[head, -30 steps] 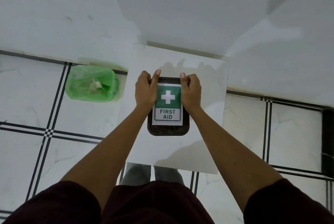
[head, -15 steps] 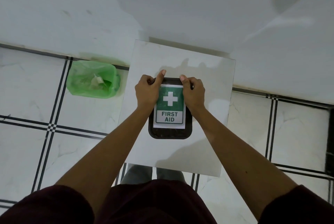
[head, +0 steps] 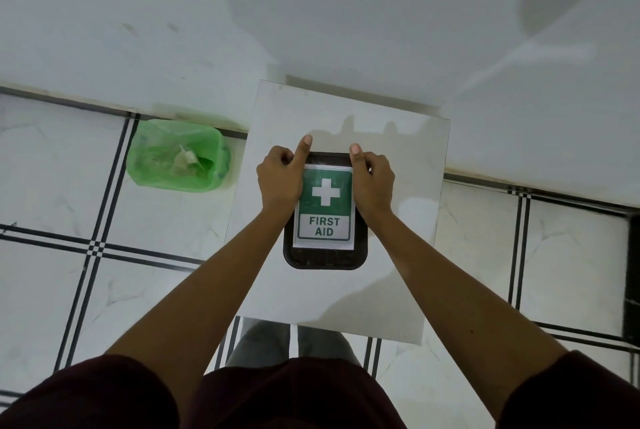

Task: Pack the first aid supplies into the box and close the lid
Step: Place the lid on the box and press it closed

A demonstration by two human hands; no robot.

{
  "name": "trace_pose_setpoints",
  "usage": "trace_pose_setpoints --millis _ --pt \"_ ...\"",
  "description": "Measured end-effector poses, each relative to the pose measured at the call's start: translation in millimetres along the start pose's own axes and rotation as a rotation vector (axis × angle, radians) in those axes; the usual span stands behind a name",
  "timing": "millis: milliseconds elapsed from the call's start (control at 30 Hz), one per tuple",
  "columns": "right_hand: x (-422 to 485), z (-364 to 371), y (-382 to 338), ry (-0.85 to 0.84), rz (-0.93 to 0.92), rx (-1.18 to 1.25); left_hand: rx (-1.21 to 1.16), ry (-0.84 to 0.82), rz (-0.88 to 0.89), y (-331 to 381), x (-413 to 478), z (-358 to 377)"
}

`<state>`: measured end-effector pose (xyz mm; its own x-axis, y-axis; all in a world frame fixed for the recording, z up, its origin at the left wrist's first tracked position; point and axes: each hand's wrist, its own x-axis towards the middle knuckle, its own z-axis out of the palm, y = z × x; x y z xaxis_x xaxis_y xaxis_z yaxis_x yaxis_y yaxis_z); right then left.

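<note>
A dark rectangular box [head: 325,259] lies on the small white table [head: 398,151], its lid down and showing a green and white FIRST AID label [head: 325,208]. My left hand [head: 280,181] grips the box's far left corner, thumb stretched along the far edge. My right hand [head: 372,182] grips the far right corner, thumb on the lid's rim. The box's contents are hidden under the lid. No loose supplies lie on the table.
A bin lined with a green plastic bag [head: 178,156] stands on the tiled floor left of the table, with some scraps inside. A white wall runs behind the table. My legs show under the table's near edge.
Both hands have stayed on the far corners of the lid; the left thumb has stretched out further past the far edge. The view has shifted slightly.
</note>
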<state>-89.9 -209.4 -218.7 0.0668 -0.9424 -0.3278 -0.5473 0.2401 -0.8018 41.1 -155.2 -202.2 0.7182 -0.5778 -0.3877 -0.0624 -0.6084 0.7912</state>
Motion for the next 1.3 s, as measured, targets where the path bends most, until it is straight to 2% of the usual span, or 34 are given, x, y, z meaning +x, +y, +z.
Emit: trace_pose_setpoints --millis 133,233,367,533,833,1300 --pt "-2 -1 0 0.057 0.028 0.004 0.017 0.003 -0.024 5 -6 -2" --pt "-7 -2 -5 0.096 -0.035 -0.114 0.136 -0.002 0.083 4 -12 -6" --pt "-27 -11 -14 0.132 -0.177 -0.248 0.224 -0.112 0.2 -5 -37 -18" --pt "-68 -12 -2 -0.039 -0.381 -0.431 0.466 -0.198 0.495 -47 -77 -25" --pt "-77 -6 24 -0.065 -0.411 -0.453 0.585 -0.258 0.435 -45 -79 -22" --pt "-79 -8 20 -0.045 -0.398 -0.58 0.574 -0.28 0.406 -36 -82 -27"
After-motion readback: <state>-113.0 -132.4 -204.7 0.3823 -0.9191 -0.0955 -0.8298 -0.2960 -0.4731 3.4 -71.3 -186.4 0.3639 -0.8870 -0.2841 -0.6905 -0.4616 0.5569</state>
